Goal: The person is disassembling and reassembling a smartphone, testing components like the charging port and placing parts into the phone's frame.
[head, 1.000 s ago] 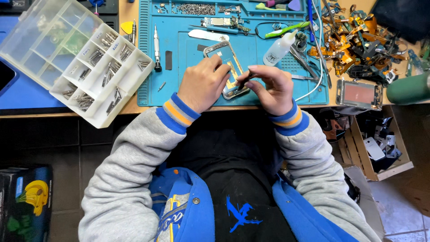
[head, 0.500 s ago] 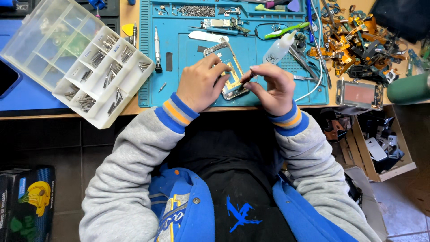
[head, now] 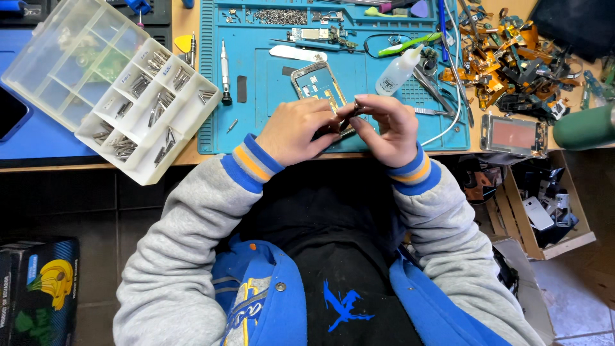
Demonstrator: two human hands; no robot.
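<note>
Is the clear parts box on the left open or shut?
Open. The parts box shows its lid swung back flat, and the screws in its compartments lie uncovered.

Both hands are now lifted off the opened phone (head: 318, 86) and meet nearer the mat's front edge. The left hand (head: 301, 130) and right hand (head: 384, 128) pinch a small part between fingertips.
</note>
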